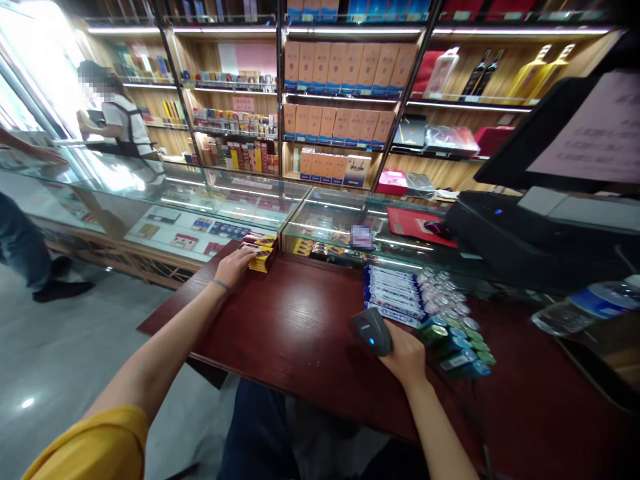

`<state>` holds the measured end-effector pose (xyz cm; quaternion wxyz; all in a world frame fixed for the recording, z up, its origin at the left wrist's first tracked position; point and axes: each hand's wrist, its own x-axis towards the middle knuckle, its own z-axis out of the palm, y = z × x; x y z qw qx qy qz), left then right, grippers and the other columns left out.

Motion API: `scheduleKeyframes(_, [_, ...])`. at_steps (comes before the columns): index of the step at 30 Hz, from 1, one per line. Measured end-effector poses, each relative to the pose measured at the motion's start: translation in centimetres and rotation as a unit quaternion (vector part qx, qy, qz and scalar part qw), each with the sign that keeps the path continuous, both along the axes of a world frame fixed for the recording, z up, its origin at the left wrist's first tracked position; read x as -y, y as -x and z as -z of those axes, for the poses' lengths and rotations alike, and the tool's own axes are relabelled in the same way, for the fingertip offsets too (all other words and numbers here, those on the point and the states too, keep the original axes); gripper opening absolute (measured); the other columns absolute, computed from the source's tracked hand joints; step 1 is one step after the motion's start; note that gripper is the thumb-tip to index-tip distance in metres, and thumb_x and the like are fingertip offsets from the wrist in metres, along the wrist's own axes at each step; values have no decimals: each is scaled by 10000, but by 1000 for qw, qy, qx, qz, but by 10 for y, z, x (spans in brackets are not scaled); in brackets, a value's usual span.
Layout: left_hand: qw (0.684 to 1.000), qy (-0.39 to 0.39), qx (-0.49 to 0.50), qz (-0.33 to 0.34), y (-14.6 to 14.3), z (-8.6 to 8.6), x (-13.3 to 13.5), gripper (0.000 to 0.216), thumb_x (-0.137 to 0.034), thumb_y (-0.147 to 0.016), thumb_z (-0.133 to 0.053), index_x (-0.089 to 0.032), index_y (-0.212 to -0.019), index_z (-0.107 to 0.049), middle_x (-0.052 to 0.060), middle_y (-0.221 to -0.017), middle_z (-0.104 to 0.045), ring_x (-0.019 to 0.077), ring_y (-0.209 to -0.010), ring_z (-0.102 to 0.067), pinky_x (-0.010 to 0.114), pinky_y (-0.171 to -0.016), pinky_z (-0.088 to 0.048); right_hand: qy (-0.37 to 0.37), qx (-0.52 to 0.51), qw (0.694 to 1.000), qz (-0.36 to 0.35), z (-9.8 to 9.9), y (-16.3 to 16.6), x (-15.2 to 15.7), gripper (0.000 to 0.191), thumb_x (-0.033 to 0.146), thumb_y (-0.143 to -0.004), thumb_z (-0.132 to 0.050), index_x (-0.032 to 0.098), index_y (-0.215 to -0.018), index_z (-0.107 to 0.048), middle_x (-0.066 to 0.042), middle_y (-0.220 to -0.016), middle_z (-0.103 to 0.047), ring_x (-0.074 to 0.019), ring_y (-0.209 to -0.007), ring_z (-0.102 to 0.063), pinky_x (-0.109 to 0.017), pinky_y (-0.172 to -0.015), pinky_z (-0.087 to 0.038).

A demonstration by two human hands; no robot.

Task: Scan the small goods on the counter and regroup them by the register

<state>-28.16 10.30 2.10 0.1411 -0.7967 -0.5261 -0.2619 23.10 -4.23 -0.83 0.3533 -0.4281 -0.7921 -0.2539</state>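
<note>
My left hand (234, 265) reaches out over the dark red wooden counter (300, 327) and rests its fingers on a stack of small red and yellow packs (263, 251) at the counter's far edge. My right hand (406, 357) is closed around a grey barcode scanner (373, 331) with a blue light, held just above the counter. Right beside it lie rows of blue and white packs (394, 295) and small wrapped rolls (453, 313).
Glass display cases (210, 200) run behind the counter, with shelves of boxes (345, 73) on the wall. A black till with a screen (545, 167) stands at right, next to a water bottle (583, 310). One person stands at far left (117, 113); another's legs (23, 250) are nearer.
</note>
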Motion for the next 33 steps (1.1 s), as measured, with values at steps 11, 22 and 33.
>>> scheduleKeyframes(11, [997,-23,75,-9,-12,4,-3,364,-227,-887,-460,-226,-1199,-648,104,-1257,-627,243,-1214,-554,436,-1081,-423,6,-5,1000,-1,1,-1,0,415,264,-829,-526,108,-1211,-575,-97,-899,-727,-211,-744,-694,-299,-655,-532])
scheduleKeyframes(22, [981,-27,184,59,-137,1,29,333,-197,-901,-452,-203,-1184,-628,114,-1253,-599,241,-1209,-526,439,-1074,-410,1,-81,996,27,-16,-9,11,344,313,-827,-549,125,-1102,-630,-79,-771,-703,-208,-663,-676,-293,-613,-540])
scheduleKeyframes(33, [948,61,215,227,-304,11,71,306,-188,-920,-481,-215,-1189,-626,106,-1177,-624,233,-1143,-563,427,-1027,-469,-1,-113,991,70,-40,-39,67,343,335,-810,-570,146,-1093,-612,-85,-808,-714,-228,-690,-695,-315,-619,-554])
